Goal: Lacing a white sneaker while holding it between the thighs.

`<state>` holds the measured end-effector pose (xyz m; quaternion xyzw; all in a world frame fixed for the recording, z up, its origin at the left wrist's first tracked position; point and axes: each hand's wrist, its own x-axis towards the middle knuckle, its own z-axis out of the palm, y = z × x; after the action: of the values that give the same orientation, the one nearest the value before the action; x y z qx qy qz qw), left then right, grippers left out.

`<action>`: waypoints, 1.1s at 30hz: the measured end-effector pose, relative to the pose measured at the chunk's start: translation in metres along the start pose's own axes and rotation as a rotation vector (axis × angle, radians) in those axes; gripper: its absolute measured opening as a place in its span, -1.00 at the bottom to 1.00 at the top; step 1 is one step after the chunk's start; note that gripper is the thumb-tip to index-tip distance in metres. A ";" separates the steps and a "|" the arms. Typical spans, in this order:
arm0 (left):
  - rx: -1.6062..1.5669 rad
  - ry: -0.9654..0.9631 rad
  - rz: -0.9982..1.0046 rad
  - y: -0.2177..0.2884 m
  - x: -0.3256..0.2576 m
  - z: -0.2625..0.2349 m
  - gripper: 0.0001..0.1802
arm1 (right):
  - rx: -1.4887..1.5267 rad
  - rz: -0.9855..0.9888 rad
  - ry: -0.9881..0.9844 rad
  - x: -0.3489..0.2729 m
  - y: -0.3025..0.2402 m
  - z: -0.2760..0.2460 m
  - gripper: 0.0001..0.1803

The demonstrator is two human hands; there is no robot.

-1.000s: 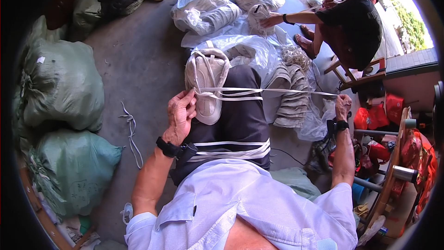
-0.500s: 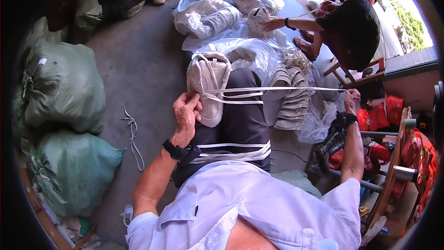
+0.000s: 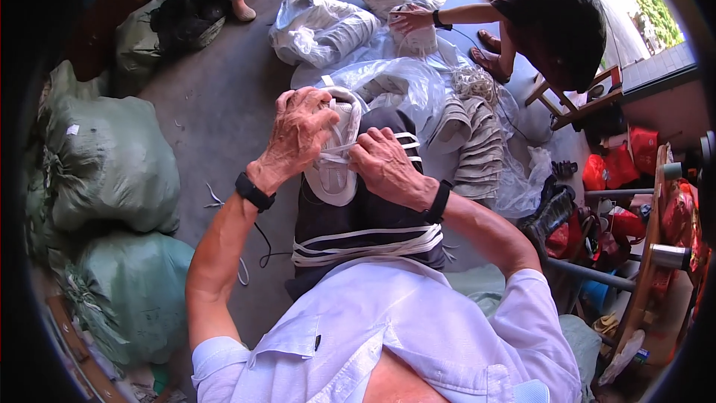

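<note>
A pale sneaker point(image 3: 333, 185) rests on my dark-trousered lap, toe toward me. My left hand point(image 3: 298, 134) lies over its left side, fingers curled at the lacing near the opening. From the right, my right hand point(image 3: 388, 168) pinches a white shoelace point(image 3: 339, 151) close to the eyelets; the fingertips partly cover it. Loose shoelaces point(image 3: 409, 143) show beside the right hand over my knee. A bundle of white shoelaces point(image 3: 365, 245) lies across my thighs.
Stacked beige shoe pieces point(image 3: 479, 157) and plastic-bagged shoes point(image 3: 324, 30) lie ahead. A seated co-worker point(image 3: 556, 22) handles another shoe point(image 3: 414, 33). Big green sacks point(image 3: 112, 164) stand left. At right is a wooden rack point(image 3: 645, 276) with red bags point(image 3: 645, 148). A thin cable runs by my leg.
My right hand has come in from far right, where it held a lace stretched taut, to the shoe. My left hand has moved up the shoe toward its opening.
</note>
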<state>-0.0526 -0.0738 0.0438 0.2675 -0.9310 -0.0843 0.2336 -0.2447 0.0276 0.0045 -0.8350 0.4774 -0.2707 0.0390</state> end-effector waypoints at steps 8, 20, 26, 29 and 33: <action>-0.042 -0.029 -0.019 -0.002 -0.002 0.000 -0.81 | 0.587 0.521 -0.158 0.016 0.005 -0.023 -0.68; 0.030 0.001 0.005 -0.001 -0.004 0.001 -0.85 | 0.151 0.082 0.002 0.010 0.000 0.007 -0.86; 0.283 0.135 -0.025 -0.010 -0.007 -0.065 -0.91 | 0.114 0.193 -0.067 -0.007 0.019 -0.015 -0.86; 0.473 0.206 -0.172 -0.048 -0.030 -0.128 -0.93 | 0.197 0.210 -0.075 -0.016 0.026 -0.022 -0.79; 0.739 0.287 -0.322 -0.157 -0.115 -0.225 -0.92 | 0.235 0.223 -0.172 -0.016 0.025 -0.022 -0.77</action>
<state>0.2129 -0.1517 0.1518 0.4842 -0.8030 0.2579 0.2329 -0.2812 0.0316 0.0083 -0.7865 0.5271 -0.2464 0.2069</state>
